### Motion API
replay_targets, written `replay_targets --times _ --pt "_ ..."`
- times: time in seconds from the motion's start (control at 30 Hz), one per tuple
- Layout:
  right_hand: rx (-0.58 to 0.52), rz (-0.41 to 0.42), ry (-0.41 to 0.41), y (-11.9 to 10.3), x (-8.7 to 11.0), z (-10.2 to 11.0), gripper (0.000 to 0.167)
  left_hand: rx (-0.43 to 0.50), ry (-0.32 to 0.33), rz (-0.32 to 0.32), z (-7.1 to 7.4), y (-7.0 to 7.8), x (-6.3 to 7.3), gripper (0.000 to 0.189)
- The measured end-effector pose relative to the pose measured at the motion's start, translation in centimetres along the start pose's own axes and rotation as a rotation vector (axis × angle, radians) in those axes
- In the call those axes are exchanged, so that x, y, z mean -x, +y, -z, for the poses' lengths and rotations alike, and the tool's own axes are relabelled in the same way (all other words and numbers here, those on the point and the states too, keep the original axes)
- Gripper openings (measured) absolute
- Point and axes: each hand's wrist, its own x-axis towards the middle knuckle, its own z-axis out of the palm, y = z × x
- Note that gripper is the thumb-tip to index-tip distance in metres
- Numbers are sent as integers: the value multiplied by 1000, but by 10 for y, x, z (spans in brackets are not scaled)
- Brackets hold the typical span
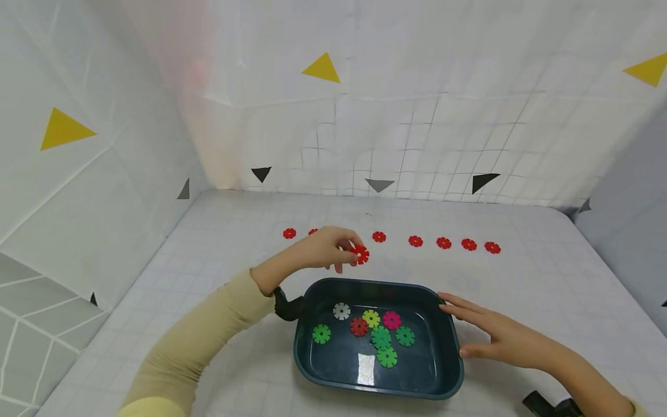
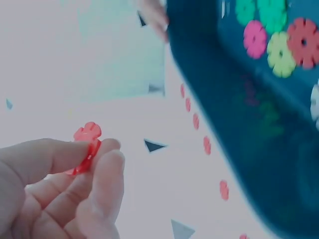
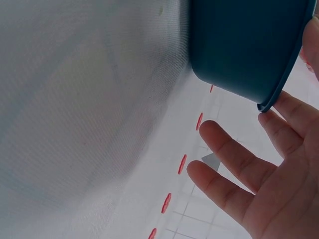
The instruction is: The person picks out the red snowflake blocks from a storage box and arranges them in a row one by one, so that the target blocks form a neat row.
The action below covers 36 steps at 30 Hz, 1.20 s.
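Note:
My left hand (image 1: 329, 250) pinches a red notched plastic disc (image 1: 361, 255) between thumb and fingers, above the table just behind a dark blue-green tub (image 1: 380, 389). In the left wrist view, two red disc shapes overlap at the fingertips; whether both are held I cannot tell. My right hand (image 1: 500, 336) rests against the tub's right side, fingers extended, with fingertips touching the rim. Inside the tub lie several similar discs: a white disc (image 1: 341, 311), a yellow disc (image 1: 371, 318), a pink disc (image 1: 392, 319), a red disc (image 1: 358, 327) and several green discs (image 1: 321, 333).
Behind the tub, several red discs (image 1: 444, 243) lie flat in a spaced row across the white table (image 1: 250, 359). My left hand partly covers one red disc (image 1: 312, 231) in that row. A white sheet with triangles (image 1: 380, 133) rises behind the table.

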Motion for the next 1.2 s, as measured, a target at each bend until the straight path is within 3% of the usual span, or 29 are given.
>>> replay_targets --times 0.33,0.67,0.97,1.2 --pt "-6 34 -2 1 0 0 70 54 162 97 45 -24 17 29" --pt "2 4 12 0 -1 -1 70 164 332 221 83 -73 41 36" --pt "14 20 21 1 0 -2 69 229 400 285 91 -123 48 41" --pt "1 50 16 0 0 -1 68 270 431 377 85 -156 39 47"
